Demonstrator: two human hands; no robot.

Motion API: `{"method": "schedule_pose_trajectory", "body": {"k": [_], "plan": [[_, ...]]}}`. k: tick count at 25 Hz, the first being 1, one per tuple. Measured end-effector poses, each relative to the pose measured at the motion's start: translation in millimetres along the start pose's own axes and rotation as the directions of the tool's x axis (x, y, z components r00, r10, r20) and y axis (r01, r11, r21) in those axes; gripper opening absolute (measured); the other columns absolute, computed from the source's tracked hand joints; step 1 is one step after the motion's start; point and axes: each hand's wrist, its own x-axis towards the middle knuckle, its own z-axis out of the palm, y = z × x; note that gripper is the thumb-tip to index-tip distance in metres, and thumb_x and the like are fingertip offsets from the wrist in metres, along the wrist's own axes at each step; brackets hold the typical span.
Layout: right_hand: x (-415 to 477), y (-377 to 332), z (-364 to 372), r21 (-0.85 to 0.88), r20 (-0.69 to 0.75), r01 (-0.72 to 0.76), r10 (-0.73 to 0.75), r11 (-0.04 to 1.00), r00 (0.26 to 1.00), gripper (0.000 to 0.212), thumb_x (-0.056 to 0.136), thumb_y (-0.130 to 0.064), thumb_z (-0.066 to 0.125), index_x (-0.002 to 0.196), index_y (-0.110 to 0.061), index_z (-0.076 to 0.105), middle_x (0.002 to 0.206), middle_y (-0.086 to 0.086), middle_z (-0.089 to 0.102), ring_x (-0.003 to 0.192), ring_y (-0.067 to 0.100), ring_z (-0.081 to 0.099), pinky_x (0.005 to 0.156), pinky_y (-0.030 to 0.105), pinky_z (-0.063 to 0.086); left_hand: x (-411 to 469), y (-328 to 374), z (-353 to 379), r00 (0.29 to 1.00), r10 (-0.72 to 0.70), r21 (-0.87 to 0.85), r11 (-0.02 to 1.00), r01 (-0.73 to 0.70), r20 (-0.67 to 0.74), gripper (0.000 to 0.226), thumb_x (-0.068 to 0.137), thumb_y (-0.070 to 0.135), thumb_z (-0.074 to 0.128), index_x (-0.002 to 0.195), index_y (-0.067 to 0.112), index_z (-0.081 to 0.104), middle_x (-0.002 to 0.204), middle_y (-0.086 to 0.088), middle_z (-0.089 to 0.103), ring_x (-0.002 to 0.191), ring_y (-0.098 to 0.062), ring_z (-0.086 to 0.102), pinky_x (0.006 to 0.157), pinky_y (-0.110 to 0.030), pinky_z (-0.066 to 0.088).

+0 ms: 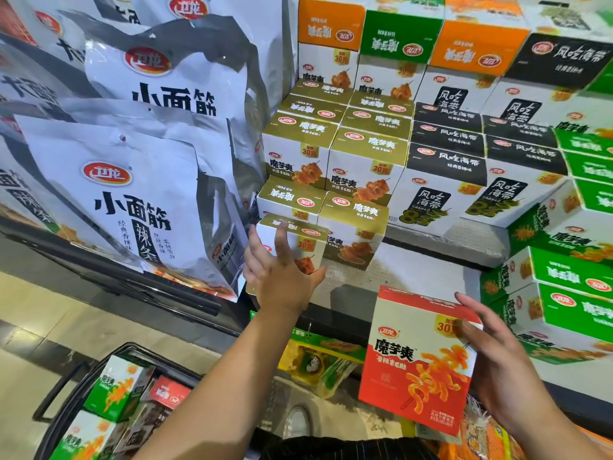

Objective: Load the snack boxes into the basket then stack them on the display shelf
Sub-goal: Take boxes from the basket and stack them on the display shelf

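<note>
- The display shelf [414, 270] carries stacked snack boxes: gold-topped boxes [365, 154], black-topped boxes [447, 161] just beside them, and green boxes [570, 270] at the right.
- Big white bags [132, 200] lean at the left and hide that end of the shelf.
- The basket [99, 365] is cut off at the bottom left corner. It holds green-and-white boxes [116, 386], a small red carton [169, 391] and darker packs that are hard to make out.
- The red box [414, 366] is white above and red below, with orange strips printed on it. It is upright in the air before the shelf's front edge.
- The right hand [497, 366] grips the red box along its right side.
- The lowest gold box [308, 240] stands at the shelf's front left.
- The left hand [282, 280], fingers spread straight, seems to press on the lowest gold box's front.
</note>
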Motion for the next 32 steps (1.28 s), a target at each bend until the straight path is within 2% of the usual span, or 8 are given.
{"method": "schedule_pose_trajectory", "body": {"k": [7,11,15,19,21,26,30,32], "plan": [[1.7,0.5,-5.4,-0.011,0.012,-0.002,0.002,1.000,1.000,0.048,0.075,-0.022,0.061,0.122,-0.031,0.061,0.122,0.013,0.065,0.094,0.037,0.066,0.083,0.060,0.048,8.5,-5.9,-3.8,0.992,0.062,-0.274,0.957,-0.090,-0.110,0.090,0.057,0.056,0.079,0.131,0.028,0.034,0.153,-0.025,0.016,0.139,-0.048,0.023,0.105,-0.058,0.036],[1.2,0.4,-5.1,0.005,0.033,0.005,-0.005,1.000,0.999,0.047,0.075,-0.023,0.060,0.121,-0.031,0.061,0.123,0.013,0.064,0.096,0.037,0.065,0.078,0.054,0.051,15.1,-7.8,-1.8,0.992,0.038,-0.347,0.935,-0.077,-0.116,0.087,0.062,0.042,0.088,0.129,0.031,0.033,0.159,-0.021,0.010,0.144,-0.044,0.022,0.102,-0.053,0.042],[2.3,2.1,-1.4,0.028,0.042,0.015,-0.016,1.000,0.999,0.051,0.074,-0.022,0.061,0.125,-0.028,0.060,0.126,0.016,0.062,0.094,0.035,0.065,0.074,0.050,0.052,7.4,-4.6,6.4,0.996,0.007,-0.308,0.951,-0.035,-0.093,0.087,0.064,0.047,0.085,0.129,0.031,0.029,0.160,-0.023,0.008,0.142,-0.047,0.026,0.092,-0.051,0.050],[5.1,0.8,5.3,0.063,0.037,0.024,-0.026,0.998,0.999,0.049,0.069,-0.025,0.068,0.118,-0.030,0.064,0.126,0.018,0.062,0.093,0.031,0.067,0.074,0.045,0.053,2.6,-6.9,11.2,0.993,0.038,-0.215,0.975,-0.061,-0.108,0.087,0.064,0.075,0.057,0.132,0.027,0.029,0.157,-0.028,0.011,0.141,-0.051,0.024,0.097,-0.055,0.047],[6.0,0.5,6.9,0.062,0.044,0.016,-0.019,0.998,0.999,0.052,0.065,-0.031,0.077,0.116,-0.032,0.065,0.126,0.018,0.062,0.091,0.031,0.068,0.073,0.046,0.054,4.3,-9.0,10.2,0.987,0.082,-0.132,0.986,-0.101,-0.140,0.088,0.067,0.077,0.051,0.133,0.023,0.032,0.156,-0.028,0.015,0.140,-0.051,0.024,0.099,-0.058,0.044],[6.4,1.6,8.7,0.052,0.071,0.007,-0.011,0.999,0.997,0.089,0.033,-0.046,0.095,0.116,-0.034,0.066,0.121,0.014,0.066,0.088,0.029,0.071,0.068,0.046,0.057,7.3,-16.0,13.0,0.958,0.222,-0.020,0.973,-0.229,-0.181,0.079,0.069,0.065,0.065,0.133,0.027,0.039,0.151,-0.013,0.021,0.136,-0.055,0.025,0.093,-0.061,0.047],[6.1,2.2,11.2,0.080,0.094,0.024,-0.032,0.996,0.995,0.078,0.047,-0.043,0.092,0.118,-0.031,0.065,0.120,0.015,0.066,0.089,0.030,0.071,0.070,0.046,0.057,17.6,-18.7,10.5,0.952,0.209,-0.072,0.970,-0.230,-0.224,0.078,0.064,0.055,0.077,0.129,0.023,0.045,0.139,-0.009,0.028,0.129,-0.057,0.031,0.086,-0.065,0.051],[7.4,1.4,12.1,0.089,0.108,0.036,-0.046,0.995,0.993,0.064,0.060,-0.029,0.085,0.119,-0.030,0.063,0.116,0.014,0.067,0.085,0.027,0.071,0.070,0.044,0.056,21.4,-22.2,9.4,0.949,0.204,-0.078,0.970,-0.228,-0.240,0.082,0.062,0.049,0.084,0.129,0.020,0.047,0.137,-0.009,0.028,0.128,-0.058,0.033,0.085,-0.066,0.051]]}}
